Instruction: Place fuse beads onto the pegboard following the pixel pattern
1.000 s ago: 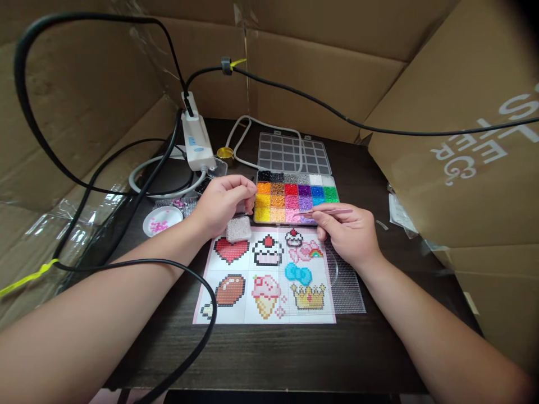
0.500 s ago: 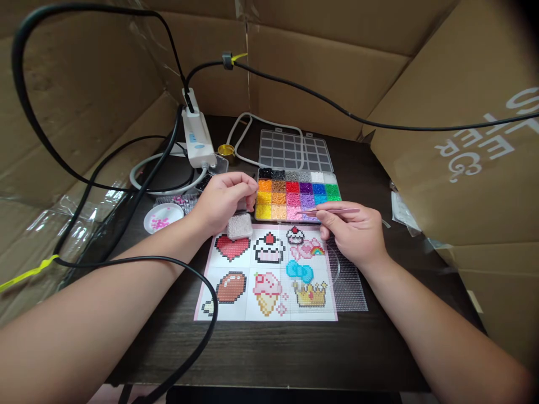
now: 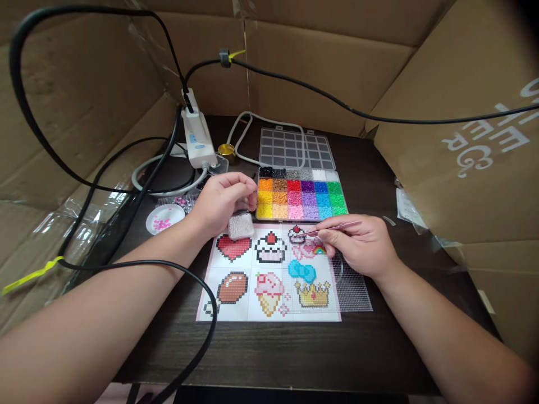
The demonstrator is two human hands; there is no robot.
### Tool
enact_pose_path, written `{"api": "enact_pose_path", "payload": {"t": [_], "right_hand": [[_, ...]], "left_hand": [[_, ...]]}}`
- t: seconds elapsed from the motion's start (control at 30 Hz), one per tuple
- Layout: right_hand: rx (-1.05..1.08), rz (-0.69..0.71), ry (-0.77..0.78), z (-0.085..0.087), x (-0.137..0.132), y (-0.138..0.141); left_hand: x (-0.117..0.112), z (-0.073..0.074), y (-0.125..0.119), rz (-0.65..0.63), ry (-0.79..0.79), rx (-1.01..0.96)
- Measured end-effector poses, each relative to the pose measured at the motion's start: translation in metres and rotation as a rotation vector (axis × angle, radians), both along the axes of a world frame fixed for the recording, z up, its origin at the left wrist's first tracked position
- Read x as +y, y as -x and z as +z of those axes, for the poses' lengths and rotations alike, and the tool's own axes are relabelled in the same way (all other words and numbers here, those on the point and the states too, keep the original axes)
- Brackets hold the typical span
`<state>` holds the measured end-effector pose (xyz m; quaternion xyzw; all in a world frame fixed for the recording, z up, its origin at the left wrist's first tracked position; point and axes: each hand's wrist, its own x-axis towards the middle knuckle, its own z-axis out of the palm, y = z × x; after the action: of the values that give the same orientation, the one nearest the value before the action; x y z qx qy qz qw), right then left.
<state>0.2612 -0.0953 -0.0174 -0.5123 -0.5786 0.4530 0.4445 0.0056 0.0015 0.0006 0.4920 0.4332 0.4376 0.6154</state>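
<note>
My right hand [image 3: 362, 247] is closed round thin metal tweezers [image 3: 332, 228], whose tip points left over the small cupcake picture on the pattern sheet [image 3: 269, 272]. A clear pegboard [image 3: 351, 286] lies over the sheet's right side, under that hand. My left hand [image 3: 219, 202] is curled beside the bead box [image 3: 301, 199], holding a small clear container of pale beads [image 3: 241, 226] at the sheet's top left corner. The box holds beads sorted by colour in several compartments, and its clear lid [image 3: 295, 151] lies open behind.
A white dish with pink beads [image 3: 165, 219] sits left of my left hand. A white power strip [image 3: 196, 137], a gold cap [image 3: 225, 150] and thick black cables [image 3: 202, 336] crowd the back left and cross my left arm. Cardboard walls [image 3: 463, 140] enclose the dark table [image 3: 286, 353].
My right hand with the tweezers has drawn back from the bead box's pink compartments down to the cupcake picture on the sheet. The left hand has stayed in place.
</note>
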Motion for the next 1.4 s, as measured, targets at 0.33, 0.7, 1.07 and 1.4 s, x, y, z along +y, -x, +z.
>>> {"api": "enact_pose_path", "payload": {"t": [0.33, 0.7, 1.07, 1.4], "right_hand": [[0.013, -0.005, 0.017, 0.000, -0.001, -0.001], [-0.039, 0.006, 0.013, 0.004, 0.002, 0.002], [-0.050, 0.008, 0.001, 0.008, 0.001, 0.005], [-0.041, 0.009, 0.019, 0.008, 0.000, 0.004]], "left_hand": [[-0.003, 0.000, 0.001, 0.013, -0.023, -0.007], [-0.005, 0.000, 0.003, 0.003, -0.011, -0.050], [-0.005, 0.000, 0.003, -0.002, -0.029, -0.034], [-0.005, 0.000, 0.003, 0.002, -0.010, -0.009]]}}
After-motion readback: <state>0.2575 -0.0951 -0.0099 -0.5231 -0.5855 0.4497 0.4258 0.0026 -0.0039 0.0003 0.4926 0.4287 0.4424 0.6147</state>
